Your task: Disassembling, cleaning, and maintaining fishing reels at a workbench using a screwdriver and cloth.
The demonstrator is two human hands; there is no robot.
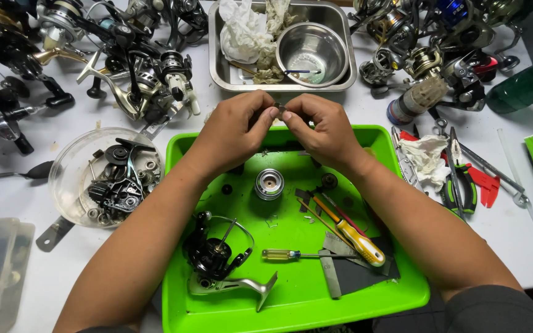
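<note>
Reels (7, 55) lay heaped at the far left of the white table (44, 271), with a clear round dish (103, 176) of dark loose parts just beside the green tray (297, 302). On that tray we had a black reel body (217, 256) with its silver handle lying near the front edge, and a silver spool (269, 184) standing apart from it toward the middle, so we judged the reel already well stripped and not yet put back together. Our left hand (232, 132) and right hand (322, 132) met over the tray's far rim, fingertips pressed together around a small grey part (280, 110); the fingers of both were closed narrow on it, though what kind of part it was we could not tell. Behind them sat a steel pan (220, 68) holding rags and a steel bowl (311, 52). Right of the spool lay a yellow screwdriver (356, 239) and a smaller green-handled one (279, 253), untouched. Farther right, off the tray, were pliers (461, 185), a crumpled tissue (427, 157) and more reels (439, 37).
</note>
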